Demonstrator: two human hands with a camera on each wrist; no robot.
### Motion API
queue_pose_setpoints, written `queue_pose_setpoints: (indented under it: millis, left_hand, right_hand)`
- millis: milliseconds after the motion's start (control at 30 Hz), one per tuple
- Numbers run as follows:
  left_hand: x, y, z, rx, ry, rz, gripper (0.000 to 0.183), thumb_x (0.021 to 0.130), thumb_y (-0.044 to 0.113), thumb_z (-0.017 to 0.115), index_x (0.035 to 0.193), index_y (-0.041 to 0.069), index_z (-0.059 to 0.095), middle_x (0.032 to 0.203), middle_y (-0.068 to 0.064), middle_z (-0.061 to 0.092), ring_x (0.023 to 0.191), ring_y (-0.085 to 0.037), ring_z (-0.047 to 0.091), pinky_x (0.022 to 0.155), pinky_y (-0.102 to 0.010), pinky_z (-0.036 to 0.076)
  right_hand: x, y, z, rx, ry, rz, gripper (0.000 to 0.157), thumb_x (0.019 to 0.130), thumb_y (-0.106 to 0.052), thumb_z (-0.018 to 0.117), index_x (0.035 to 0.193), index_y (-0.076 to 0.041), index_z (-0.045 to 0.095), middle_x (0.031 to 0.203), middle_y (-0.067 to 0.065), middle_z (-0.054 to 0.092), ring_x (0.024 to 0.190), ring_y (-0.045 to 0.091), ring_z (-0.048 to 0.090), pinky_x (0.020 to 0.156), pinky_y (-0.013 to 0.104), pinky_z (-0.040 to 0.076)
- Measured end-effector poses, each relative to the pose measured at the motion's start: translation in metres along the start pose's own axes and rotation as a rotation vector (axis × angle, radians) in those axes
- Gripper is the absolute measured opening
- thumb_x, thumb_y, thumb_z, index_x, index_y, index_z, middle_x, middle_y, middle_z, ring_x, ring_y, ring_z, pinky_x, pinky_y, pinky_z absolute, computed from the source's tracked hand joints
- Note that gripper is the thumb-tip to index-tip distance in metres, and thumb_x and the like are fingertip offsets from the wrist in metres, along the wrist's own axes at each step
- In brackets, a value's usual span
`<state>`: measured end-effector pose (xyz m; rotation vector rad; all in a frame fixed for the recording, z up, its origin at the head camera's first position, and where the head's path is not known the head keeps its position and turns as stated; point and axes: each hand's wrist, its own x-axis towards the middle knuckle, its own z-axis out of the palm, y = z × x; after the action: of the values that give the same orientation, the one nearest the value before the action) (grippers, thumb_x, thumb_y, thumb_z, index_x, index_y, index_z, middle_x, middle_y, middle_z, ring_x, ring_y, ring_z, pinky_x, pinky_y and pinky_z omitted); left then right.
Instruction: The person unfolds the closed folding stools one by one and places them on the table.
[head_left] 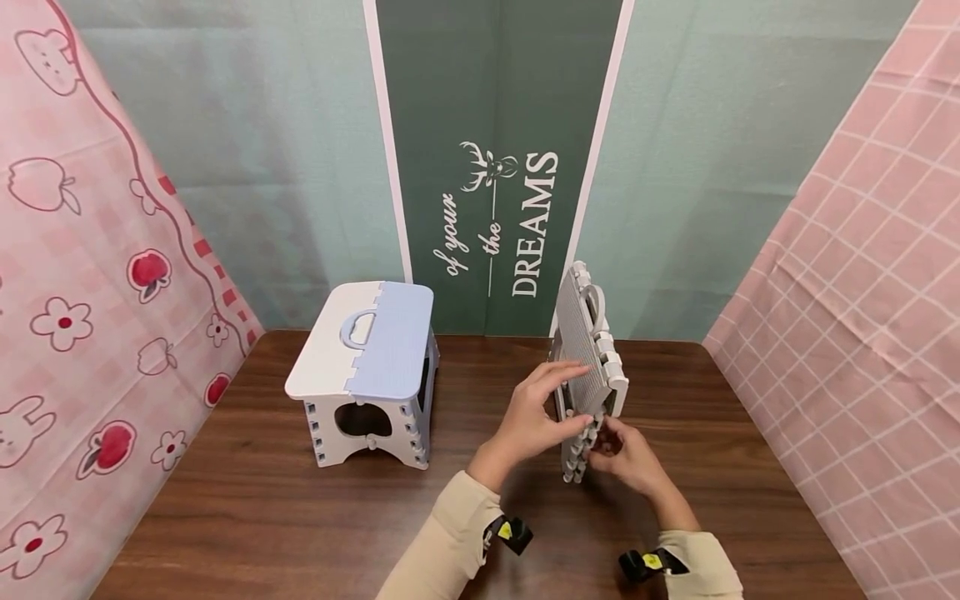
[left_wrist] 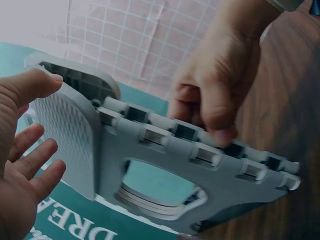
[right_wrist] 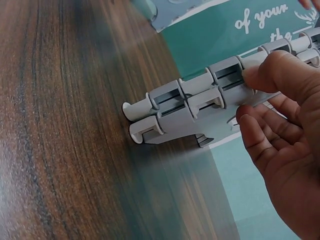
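Observation:
A grey folding stool (head_left: 583,346) stands on edge, folded nearly flat, at the right of the head view. Its two seat halves hang close together, and a carry handle (head_left: 595,308) sticks out along the fold. My left hand (head_left: 534,414) is at its left side, fingers fairly straight; in the left wrist view a fingertip touches the ribbed seat half (left_wrist: 70,135). With thumb and fingers, my right hand (head_left: 633,460) pinches the hinged leg edge (right_wrist: 200,90) nearest me. The leg panel's oval opening shows in the left wrist view.
A white and blue folding stool (head_left: 360,342) stands unfolded at the left on the brown wooden table (head_left: 360,525). A green curtain with white lettering (head_left: 495,208) hangs behind. Pink patterned cloths (head_left: 862,275) close off both sides.

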<state>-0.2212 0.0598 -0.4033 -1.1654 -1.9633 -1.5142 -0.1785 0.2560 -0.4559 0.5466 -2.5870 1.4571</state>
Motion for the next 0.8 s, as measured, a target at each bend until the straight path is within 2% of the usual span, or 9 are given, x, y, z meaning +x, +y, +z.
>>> queue_pose_setpoints:
  millis: [167,267,400,500,667,800]
  left_hand:
    - [-0.014,-0.005,0.004,-0.041,0.028,-0.099,0.060,0.067,0.004,0.081,0.122,0.005,0.058,0.119,-0.009,0.056,0.105,-0.023,0.055,0.081,-0.025,0.046]
    - [-0.019,0.000,0.003,-0.084,0.031,-0.153,0.058,0.067,0.000,0.080,0.120,-0.001,0.058,0.116,-0.014,0.057,0.101,-0.026,0.056,0.083,-0.027,0.046]
    - [-0.025,0.008,0.000,-0.135,0.000,-0.238,0.055,0.068,-0.004,0.078,0.118,-0.006,0.057,0.112,-0.017,0.058,0.101,-0.025,0.057,0.088,-0.027,0.044]
    - [-0.032,-0.002,0.004,-0.145,-0.028,-0.281,0.055,0.070,-0.003,0.078,0.120,-0.004,0.056,0.112,-0.014,0.059,0.101,-0.024,0.057,0.087,-0.028,0.044]
    - [-0.042,-0.027,0.016,-0.133,-0.052,-0.334,0.056,0.070,0.003,0.080,0.122,0.004,0.058,0.114,-0.005,0.059,0.102,-0.014,0.056,0.087,-0.028,0.045]
    - [-0.047,-0.035,0.021,-0.147,-0.056,-0.355,0.055,0.071,0.006,0.080,0.122,0.003,0.058,0.113,-0.009,0.060,0.101,-0.017,0.058,0.085,-0.034,0.047]
  right_hand:
    - [0.000,-0.001,0.000,0.006,0.007,0.006,0.036,0.067,0.016,0.069,0.100,0.009,0.057,0.080,0.013,0.058,0.068,0.013,0.053,0.057,0.027,0.047]
    - [0.000,-0.001,0.000,0.021,0.010,0.014,0.036,0.067,0.017,0.069,0.100,0.010,0.057,0.081,0.013,0.059,0.068,0.014,0.054,0.057,0.026,0.047]
    - [0.000,-0.001,0.001,0.043,0.011,0.034,0.038,0.067,0.018,0.068,0.102,0.011,0.056,0.082,0.014,0.059,0.069,0.014,0.055,0.059,0.026,0.048]
    - [-0.001,0.000,0.002,0.054,0.012,0.049,0.040,0.067,0.018,0.068,0.105,0.013,0.055,0.083,0.015,0.059,0.071,0.013,0.056,0.060,0.026,0.048]
    - [-0.001,0.009,0.003,0.068,0.023,0.032,0.042,0.067,0.017,0.068,0.106,0.014,0.054,0.083,0.015,0.059,0.071,0.012,0.056,0.060,0.026,0.049]
    - [-0.001,0.026,0.004,0.078,0.027,0.047,0.041,0.067,0.016,0.070,0.105,0.011,0.055,0.083,0.011,0.059,0.072,0.011,0.056,0.062,0.024,0.049]
